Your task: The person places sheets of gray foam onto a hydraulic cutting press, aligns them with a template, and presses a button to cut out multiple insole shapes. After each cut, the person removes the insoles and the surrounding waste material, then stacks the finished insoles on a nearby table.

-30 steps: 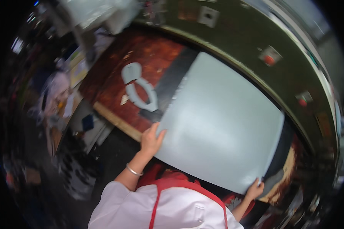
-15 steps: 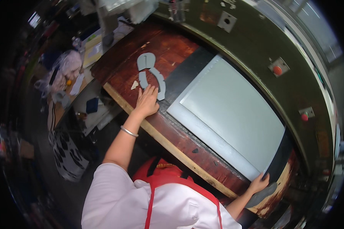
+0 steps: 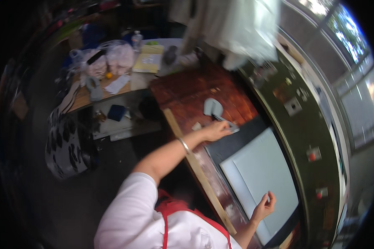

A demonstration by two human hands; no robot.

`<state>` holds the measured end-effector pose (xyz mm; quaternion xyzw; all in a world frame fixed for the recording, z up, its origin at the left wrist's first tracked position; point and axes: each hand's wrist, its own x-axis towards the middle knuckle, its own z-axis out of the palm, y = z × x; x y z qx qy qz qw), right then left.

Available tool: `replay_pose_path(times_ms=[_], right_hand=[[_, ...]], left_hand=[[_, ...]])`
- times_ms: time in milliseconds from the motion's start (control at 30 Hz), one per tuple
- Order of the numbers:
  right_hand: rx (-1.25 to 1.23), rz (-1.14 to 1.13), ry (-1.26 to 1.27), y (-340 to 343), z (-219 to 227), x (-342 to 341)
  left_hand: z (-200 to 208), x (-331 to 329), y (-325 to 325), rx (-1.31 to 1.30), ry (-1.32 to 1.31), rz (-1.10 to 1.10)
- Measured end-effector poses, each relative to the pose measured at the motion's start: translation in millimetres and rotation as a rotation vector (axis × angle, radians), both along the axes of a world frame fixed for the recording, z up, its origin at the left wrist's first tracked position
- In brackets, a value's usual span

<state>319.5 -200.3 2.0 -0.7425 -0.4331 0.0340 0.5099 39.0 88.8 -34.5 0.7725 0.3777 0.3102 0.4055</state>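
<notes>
My left hand (image 3: 217, 131) is closed at the fingertips on a curved grey piece (image 3: 234, 128), which tilts up off the reddish-brown tabletop (image 3: 187, 89). Just beyond it lies a rounded grey cut piece (image 3: 212, 106). The hand hides parts of these pieces. Over the large pale grey sheet (image 3: 264, 166), my right hand (image 3: 263, 208) hovers with loosely bent fingers apart and nothing visible in them. The sheet lies on a black strip (image 3: 230, 146) across the table, with a lighter band along its near side.
A wooden edge (image 3: 197, 170) borders the table nearest me. Along the far side runs a dark green machine beam (image 3: 305, 133) with red buttons. White plastic bags (image 3: 245, 33) hang at the back. Left stands a side table with a bottle (image 3: 136, 40) and a yellow pad (image 3: 148, 59).
The view has swung left. My left hand has gripped and lifted the curved grey piece. My right hand has left the sheet's near right corner and is now above the sheet.
</notes>
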Motion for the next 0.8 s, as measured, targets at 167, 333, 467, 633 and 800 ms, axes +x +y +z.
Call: replay_pose_path(times_ms=[167,333,467,633,800], right_hand=[[0.058,0.548,0.190,93.5,28.3,-147.3],[0.184,0.862,0.201,161.3,60.3,-282.2],[-0.018,1.019,0.285,181.2,67.2,-356.7],[-0.160,1.302,0.398,219.0,54.0,-434.5],[-0.118,1.822,0.185,290.5,49.1,-505.0]], left_hand=[[57.0,-57.0,-20.4,-0.160,-0.839,-0.159],[91.6,-155.0,-81.0,0.019,-0.582,-0.159],[101.5,-213.2,-115.8,0.447,-0.061,0.336],[109.0,-300.6,-114.6,0.618,0.358,0.683],[82.7,-401.2,-89.4,0.535,0.107,0.931]])
